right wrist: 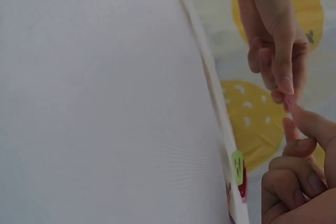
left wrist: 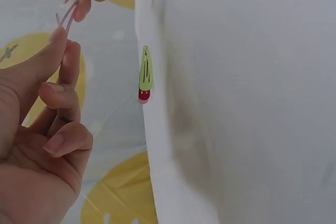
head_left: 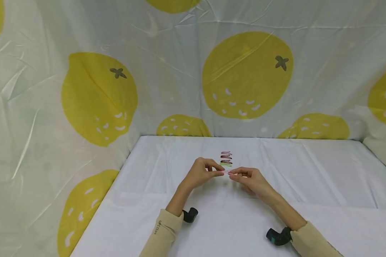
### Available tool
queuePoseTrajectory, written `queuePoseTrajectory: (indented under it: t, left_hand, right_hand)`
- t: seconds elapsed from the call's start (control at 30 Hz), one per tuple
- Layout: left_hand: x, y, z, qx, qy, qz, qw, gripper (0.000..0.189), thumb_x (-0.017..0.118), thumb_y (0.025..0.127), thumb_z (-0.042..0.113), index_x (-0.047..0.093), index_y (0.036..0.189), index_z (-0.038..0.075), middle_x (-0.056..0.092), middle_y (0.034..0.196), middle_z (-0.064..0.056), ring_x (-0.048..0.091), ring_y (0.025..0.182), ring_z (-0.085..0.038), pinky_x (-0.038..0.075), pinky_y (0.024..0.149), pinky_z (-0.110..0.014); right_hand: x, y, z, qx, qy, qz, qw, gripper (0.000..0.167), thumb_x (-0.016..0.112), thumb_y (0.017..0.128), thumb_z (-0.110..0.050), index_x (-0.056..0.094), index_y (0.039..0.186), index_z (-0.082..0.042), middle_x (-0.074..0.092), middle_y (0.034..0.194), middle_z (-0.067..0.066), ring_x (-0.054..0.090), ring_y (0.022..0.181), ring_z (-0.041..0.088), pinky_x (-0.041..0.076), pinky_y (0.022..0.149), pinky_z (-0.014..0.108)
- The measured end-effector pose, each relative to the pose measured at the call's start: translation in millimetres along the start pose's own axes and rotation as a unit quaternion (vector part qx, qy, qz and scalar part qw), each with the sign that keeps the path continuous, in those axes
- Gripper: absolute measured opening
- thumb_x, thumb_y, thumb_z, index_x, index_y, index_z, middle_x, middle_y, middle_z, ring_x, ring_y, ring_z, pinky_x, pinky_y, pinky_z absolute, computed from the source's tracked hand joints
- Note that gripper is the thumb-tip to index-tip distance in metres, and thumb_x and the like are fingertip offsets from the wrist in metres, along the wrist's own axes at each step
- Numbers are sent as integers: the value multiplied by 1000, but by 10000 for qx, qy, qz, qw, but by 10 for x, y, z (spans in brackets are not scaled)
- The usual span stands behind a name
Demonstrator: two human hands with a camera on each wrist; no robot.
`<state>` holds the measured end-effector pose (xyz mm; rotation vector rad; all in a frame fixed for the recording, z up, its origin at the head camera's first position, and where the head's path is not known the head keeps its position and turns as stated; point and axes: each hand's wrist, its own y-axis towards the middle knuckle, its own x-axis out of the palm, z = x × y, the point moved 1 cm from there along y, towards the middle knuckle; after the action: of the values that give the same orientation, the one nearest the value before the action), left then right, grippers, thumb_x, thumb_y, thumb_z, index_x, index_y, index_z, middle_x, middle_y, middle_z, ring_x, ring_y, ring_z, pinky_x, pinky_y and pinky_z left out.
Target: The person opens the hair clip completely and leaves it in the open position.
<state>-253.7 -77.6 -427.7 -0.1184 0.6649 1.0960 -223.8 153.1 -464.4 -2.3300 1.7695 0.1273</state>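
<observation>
Between both hands, above the table, is a pink snap hair clip [head_left: 226, 172]. My left hand [head_left: 201, 174] pinches one end of it between thumb and forefinger. The other end is pinched by my right hand [head_left: 252, 181]. In the left wrist view the clip [left wrist: 66, 15] looks bent open, its strips spread in a V. Fingertips cover part of it in the right wrist view. Just beyond the hands, a green hair clip [head_left: 226, 164] lies on the table, nearest in a column with dark red clips [head_left: 226, 157] and a pink clip [head_left: 226, 153] farthest away.
A white cloth [head_left: 308, 171] with creases covers the table. Behind and to the left hangs a pale curtain [head_left: 167, 78] printed with yellow lemons. Black wrist cameras [head_left: 279, 236] sit at both beige sleeves [head_left: 163, 228].
</observation>
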Motion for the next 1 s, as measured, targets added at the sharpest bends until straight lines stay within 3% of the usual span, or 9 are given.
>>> queuePoseTrajectory:
  t: [0.1, 0.2, 0.27, 0.47, 0.6, 0.7, 0.9, 1.0]
  left_hand:
    - [-15, 0, -8, -210, -85, -74, 9997, 8, 84, 87, 14, 84, 94, 11, 80, 90, -5, 49, 61, -6, 37, 53, -18]
    - [-18, 0, -22, -353, -125, -148, 9992, 8, 84, 87, 15, 85, 94, 13, 80, 88, -4, 47, 59, -7, 35, 52, -18]
    - [-18, 0, -27, -403, -153, -196, 9989, 7, 84, 87, 15, 85, 94, 12, 80, 88, -5, 46, 59, -6, 35, 52, -18]
    - [-12, 13, -52, -451, -256, -259, 9983, 7, 82, 89, 13, 85, 94, 8, 81, 87, -11, 45, 56, -4, 36, 52, -17]
    - [6, 27, -58, -350, -97, -163, 9992, 6, 82, 88, 10, 85, 93, 8, 80, 90, -10, 48, 55, -2, 39, 51, -17]
    - [21, 33, -55, -354, -56, -98, 9993, 5, 83, 87, 8, 85, 91, 8, 80, 91, -10, 50, 53, -3, 40, 51, -17]
    - [38, 48, -48, -751, 30, 93, 9971, 4, 86, 84, 9, 85, 88, 9, 79, 81, -6, 50, 50, -6, 39, 48, -19]
    - [44, 105, -56, -842, 327, 260, 9956, 4, 86, 83, 10, 85, 87, 9, 80, 82, -4, 49, 54, -5, 39, 50, -19]
  right_hand:
    - [20, -12, -2, -260, -365, 358, 9984, 34, 80, 91, -37, 79, 116, -13, 76, 104, -5, 56, 84, 7, 44, 66, 21]
    - [33, -23, -3, -396, -493, 582, 9963, 33, 81, 90, -37, 81, 113, -14, 79, 113, 1, 64, 103, 10, 51, 84, 23]
    - [36, -24, 1, -408, -474, 662, 9958, 33, 81, 90, -38, 82, 112, -14, 80, 113, 3, 65, 105, 11, 51, 86, 24]
    - [48, -25, -21, -472, -306, 873, 9946, 28, 83, 88, -33, 84, 104, -10, 81, 105, 5, 58, 87, 8, 48, 73, 21]
    - [68, -26, -22, -545, -252, 1057, 9926, 25, 86, 86, -28, 83, 98, -6, 78, 84, 8, 48, 62, 5, 40, 53, 21]
    - [77, -17, -17, -591, -322, 1178, 9908, 23, 87, 84, -25, 83, 94, -5, 69, 68, 6, 40, 49, 4, 34, 45, 21]
    - [91, 10, -41, -424, -642, 1312, 9884, 18, 85, 86, -23, 83, 93, -7, 58, 60, -3, 41, 47, 5, 37, 46, 22]
    - [98, 62, -55, -196, -804, 1421, 9864, 15, 83, 88, -22, 84, 93, -8, 56, 60, -5, 41, 48, 6, 38, 46, 22]
